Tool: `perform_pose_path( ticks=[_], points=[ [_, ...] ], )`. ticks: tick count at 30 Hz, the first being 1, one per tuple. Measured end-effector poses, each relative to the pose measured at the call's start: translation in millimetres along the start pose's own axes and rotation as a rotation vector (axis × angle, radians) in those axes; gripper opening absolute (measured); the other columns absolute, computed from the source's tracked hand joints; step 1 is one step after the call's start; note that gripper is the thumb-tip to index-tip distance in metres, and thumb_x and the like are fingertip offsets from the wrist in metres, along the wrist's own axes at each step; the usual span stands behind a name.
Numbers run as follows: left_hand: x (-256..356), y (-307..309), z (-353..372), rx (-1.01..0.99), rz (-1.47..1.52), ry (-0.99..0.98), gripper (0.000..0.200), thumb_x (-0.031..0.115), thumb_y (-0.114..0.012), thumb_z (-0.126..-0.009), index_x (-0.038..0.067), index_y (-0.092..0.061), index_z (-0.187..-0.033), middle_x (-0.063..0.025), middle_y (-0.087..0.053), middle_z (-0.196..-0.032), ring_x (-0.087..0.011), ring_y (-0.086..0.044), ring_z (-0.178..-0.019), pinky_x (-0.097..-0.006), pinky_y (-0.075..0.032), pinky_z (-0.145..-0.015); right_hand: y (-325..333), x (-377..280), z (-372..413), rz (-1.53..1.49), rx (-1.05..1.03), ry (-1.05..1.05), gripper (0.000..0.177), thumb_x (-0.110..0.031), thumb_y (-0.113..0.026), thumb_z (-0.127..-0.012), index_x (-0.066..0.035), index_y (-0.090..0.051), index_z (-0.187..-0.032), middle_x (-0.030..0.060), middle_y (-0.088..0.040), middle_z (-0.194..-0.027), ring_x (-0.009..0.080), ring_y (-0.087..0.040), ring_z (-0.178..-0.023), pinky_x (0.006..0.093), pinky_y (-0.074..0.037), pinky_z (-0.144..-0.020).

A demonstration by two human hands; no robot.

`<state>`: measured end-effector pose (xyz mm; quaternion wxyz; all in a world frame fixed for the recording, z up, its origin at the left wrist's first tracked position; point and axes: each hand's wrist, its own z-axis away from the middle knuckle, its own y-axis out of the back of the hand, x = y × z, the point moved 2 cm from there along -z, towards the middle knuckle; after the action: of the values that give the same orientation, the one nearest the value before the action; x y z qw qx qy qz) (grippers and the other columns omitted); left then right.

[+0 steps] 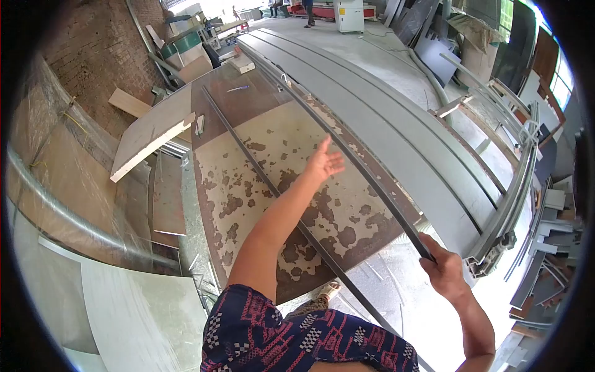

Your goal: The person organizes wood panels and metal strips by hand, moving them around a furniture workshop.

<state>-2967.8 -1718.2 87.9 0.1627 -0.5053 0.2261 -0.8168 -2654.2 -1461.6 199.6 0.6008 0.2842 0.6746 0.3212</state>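
Note:
My right hand point(445, 273) is wrapped round the near end of a long, thin dark strip point(385, 193). That strip slants away over the right side of a worktable point(218, 166) with a peeling, blotched brown and cream top. Just left of the strip, my left hand point(325, 162) is held out over the tabletop with its fingers spread and nothing in them. A second long dark strip point(248, 154) crosses the table diagonally beneath my left forearm, its near end reaching past the table edge beside my clothing.
Along the table's right side runs a long grey sliding bed point(372, 111) with grooves and a metal rail frame point(524, 180). Boards point(152, 139) lean at the left. A blue pen-like item point(238, 88) lies at the table's far end. A person point(308, 12) stands far back near a white cabinet point(349, 15).

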Motion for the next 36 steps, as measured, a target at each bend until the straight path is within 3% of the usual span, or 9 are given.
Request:
perform_pose_path(
  ticks=[2, 4, 6, 9, 14, 21, 25, 28, 36],
  points=[
    [8.6, 2.2, -6.9, 0.044, 0.083, -0.053, 0.097, 0.052, -0.062, -0.077, 0.004, -0.008, -0.141, -0.0244, -0.039, -0.124, -0.0369, -0.047, -0.110, -0.0543, -0.043, -0.090, 12.7, 4.5, 23.9, -0.182, -0.033, -0.156, 0.050, -0.001, -0.061, -0.076, -0.001, -0.048, -0.124, 0.0210, -0.060, -0.109, 0.0259, -0.061, -0.099, 0.0290, -0.047, -0.081],
    [14.9, 0.1, -8.9, 0.047, 0.155, -0.092, 0.096, 0.052, -0.061, -0.079, 0.003, -0.006, -0.141, -0.0235, -0.039, -0.123, -0.0368, -0.047, -0.110, -0.0534, -0.044, -0.090, 25.8, 1.3, 44.0, -0.207, -0.059, -0.277, 0.049, -0.002, -0.061, -0.077, 0.000, -0.048, -0.124, 0.0193, -0.061, -0.106, 0.0234, -0.062, -0.093, 0.0283, -0.047, -0.079],
    [18.0, -5.5, -12.1, 0.072, 0.202, -0.111, 0.091, 0.051, -0.059, -0.080, 0.002, -0.011, -0.140, -0.0209, -0.043, -0.117, -0.0362, -0.049, -0.107, -0.0517, -0.046, -0.089, 36.9, -5.6, 63.6, -0.257, -0.067, -0.368, 0.049, -0.001, -0.061, -0.078, 0.000, -0.048, -0.124, 0.0156, -0.063, -0.097, 0.0151, -0.060, -0.073, 0.0267, -0.048, -0.067],
    [23.2, -10.9, -13.7, 0.017, 0.246, -0.140, 0.079, 0.050, -0.056, -0.083, -0.001, -0.023, -0.134, -0.0171, -0.049, -0.108, -0.0351, -0.054, -0.100, -0.0487, -0.048, -0.085, 52.9, -23.0, 87.6, -0.299, -0.122, -0.502, 0.049, -0.001, -0.061, -0.078, 0.001, -0.048, -0.125, 0.0137, -0.063, -0.090, 0.0088, -0.052, -0.060, 0.0256, -0.046, -0.056],
    [29.2, -22.4, -12.9, 0.001, 0.343, -0.174, 0.055, 0.045, -0.049, -0.089, 0.000, -0.039, -0.118, -0.0137, -0.053, -0.103, -0.0329, -0.059, -0.090, -0.0445, -0.051, -0.079, 62.3, -26.4, 128.1, -0.441, 0.043, -0.492, 0.050, 0.006, -0.058, -0.068, 0.013, -0.049, -0.116, 0.0090, -0.056, -0.057, 0.0119, -0.052, -0.044, 0.0227, -0.039, -0.038],
    [18.4, -33.5, -1.5, -0.048, 0.402, -0.178, 0.030, 0.031, -0.043, -0.094, 0.006, -0.042, -0.111, -0.0119, -0.054, -0.100, -0.0291, -0.060, -0.082, -0.0431, -0.051, -0.073, 74.7, -3.2, 177.0, -0.518, 0.023, -0.588, 0.048, 0.006, -0.059, -0.066, 0.013, -0.051, -0.113, 0.0105, -0.058, -0.060, 0.0131, -0.055, -0.046, 0.0231, -0.042, -0.038],
    [-0.7, -38.9, 9.0, -0.042, 0.295, -0.196, 0.024, 0.027, -0.043, -0.094, 0.007, -0.042, -0.107, -0.0112, -0.055, -0.091, -0.0272, -0.061, -0.074, -0.0431, -0.051, -0.070, 84.1, 3.0, 186.4, -0.209, -0.204, -0.524, 0.043, 0.003, -0.060, -0.069, 0.009, -0.054, -0.110, 0.0083, -0.059, -0.066, 0.0137, -0.059, -0.060, 0.0244, -0.047, -0.052],
    [-16.8, -42.0, 22.4, 0.033, 0.227, -0.197, 0.022, 0.026, -0.046, -0.093, 0.006, -0.042, -0.104, -0.0121, -0.055, -0.086, -0.0264, -0.061, -0.070, -0.0421, -0.053, -0.064, 73.4, 25.9, 200.8, -0.328, -0.198, -0.581, 0.042, 0.003, -0.059, -0.070, 0.007, -0.054, -0.111, 0.0085, -0.059, -0.074, 0.0135, -0.058, -0.062, 0.0250, -0.047, -0.057],
    [-36.8, -42.8, 32.4, 0.199, 0.127, -0.226, 0.023, 0.019, -0.059, -0.087, 0.004, -0.043, -0.095, -0.0090, -0.052, -0.077, -0.0205, -0.057, -0.059, -0.0365, -0.055, -0.056, 39.1, 40.8, 218.3, -0.416, 0.196, -0.522, 0.056, 0.011, -0.050, -0.071, -0.002, -0.049, -0.126, 0.0025, -0.050, -0.072, 0.0083, -0.044, -0.054, 0.0234, -0.041, -0.048]
  ],
)
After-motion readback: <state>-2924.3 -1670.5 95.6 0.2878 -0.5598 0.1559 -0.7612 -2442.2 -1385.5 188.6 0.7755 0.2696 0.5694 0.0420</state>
